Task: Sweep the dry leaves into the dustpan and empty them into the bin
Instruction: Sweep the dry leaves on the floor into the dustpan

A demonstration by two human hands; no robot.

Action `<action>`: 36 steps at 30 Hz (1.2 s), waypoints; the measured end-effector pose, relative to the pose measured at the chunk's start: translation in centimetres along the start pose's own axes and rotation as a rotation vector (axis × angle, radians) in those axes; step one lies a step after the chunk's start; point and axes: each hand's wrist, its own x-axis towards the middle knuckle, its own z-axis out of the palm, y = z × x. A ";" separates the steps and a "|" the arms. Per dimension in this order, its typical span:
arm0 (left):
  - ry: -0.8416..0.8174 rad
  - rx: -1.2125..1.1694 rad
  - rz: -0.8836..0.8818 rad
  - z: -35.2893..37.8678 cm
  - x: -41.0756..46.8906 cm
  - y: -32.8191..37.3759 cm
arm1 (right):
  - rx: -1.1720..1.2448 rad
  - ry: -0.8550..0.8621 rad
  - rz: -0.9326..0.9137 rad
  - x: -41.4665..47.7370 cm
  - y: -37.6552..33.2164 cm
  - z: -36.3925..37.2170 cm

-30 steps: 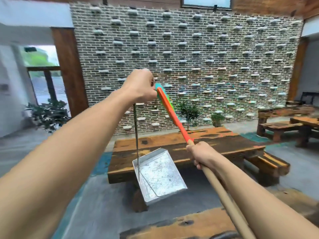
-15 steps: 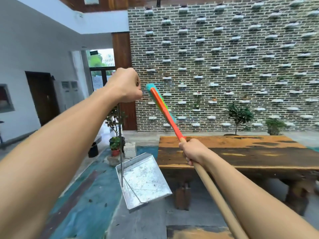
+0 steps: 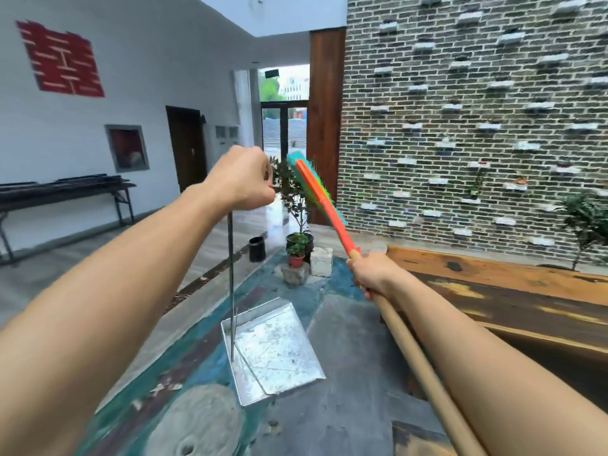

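My left hand (image 3: 241,181) is raised at chest height, shut on the top of a thin metal rod. From that rod a silver metal dustpan (image 3: 273,348) hangs above the floor, its tray looking bare. My right hand (image 3: 370,273) grips the wooden shaft of a broom (image 3: 320,195). The broom's orange, green and teal head points up and away from me. A small black bin (image 3: 257,248) stands on the floor ahead, left of the potted plants. A few dry leaves (image 3: 166,386) lie on the teal floor near the dustpan.
A heavy wooden table (image 3: 513,291) fills the right side. Potted plants (image 3: 297,245) and a white block sit ahead by a wooden pillar. A round stone (image 3: 197,422) lies at my feet. A dark folding table (image 3: 62,189) lines the left wall; a doorway opens beyond.
My view has swung left, sliding the wooden table to the right and bringing the white wall, doorway and black bin into sight. Both hands keep the same hold on dustpan and broom.
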 end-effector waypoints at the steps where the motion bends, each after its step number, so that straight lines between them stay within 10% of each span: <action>1: -0.001 0.000 -0.012 0.1 -0.3 -0.8 | -0.017 0.000 0.002 0.1 -0.4 0.5; 36: -0.232 0.279 -0.735 14.3 -11.9 -52.9 | -0.061 -0.723 0.028 23.3 -10.8 53.6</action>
